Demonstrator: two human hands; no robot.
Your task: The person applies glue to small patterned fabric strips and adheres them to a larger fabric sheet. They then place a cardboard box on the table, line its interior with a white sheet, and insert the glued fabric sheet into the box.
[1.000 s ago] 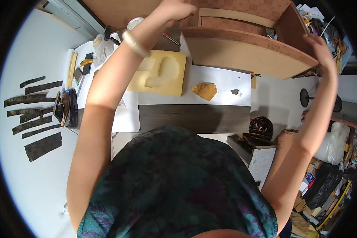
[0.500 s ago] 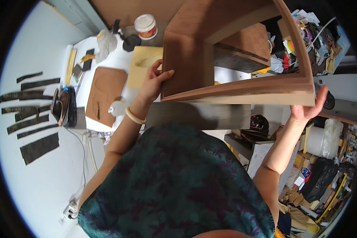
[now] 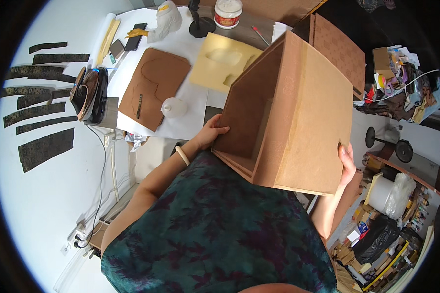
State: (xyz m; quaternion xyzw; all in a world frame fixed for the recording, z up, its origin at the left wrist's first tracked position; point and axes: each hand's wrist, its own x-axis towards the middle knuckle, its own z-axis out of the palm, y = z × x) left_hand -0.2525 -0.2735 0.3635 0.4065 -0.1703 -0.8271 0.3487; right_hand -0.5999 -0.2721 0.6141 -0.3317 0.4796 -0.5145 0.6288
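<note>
I hold a large brown box (image 3: 313, 117) with an open side, tilted in front of my body. Its opening faces left and shows a dark brown inside; a plain tan panel faces up toward the right. My left hand (image 3: 211, 131), with a pale bangle (image 3: 182, 156) on the wrist, is closed on the box's left edge, thumb on the inner side. At the right edge, my right hand (image 3: 346, 165) grips the tan panel with the thumb on top; its other fingers are mostly hidden behind the box.
On the white-papered table lie a brown board (image 3: 154, 88), a squeeze bottle (image 3: 173, 108) and a yellow foam block (image 3: 222, 58). A white tub (image 3: 228, 13) stands behind. Another brown box (image 3: 340, 53) is beyond mine. Dark strips (image 3: 46, 149) hang on the left wall; clutter (image 3: 376, 244) fills the right.
The box has come nearer and turned, so its tan outer panel shows and its opening faces left. My right hand has gone from supporting underneath with fingers extended to gripping the side.
</note>
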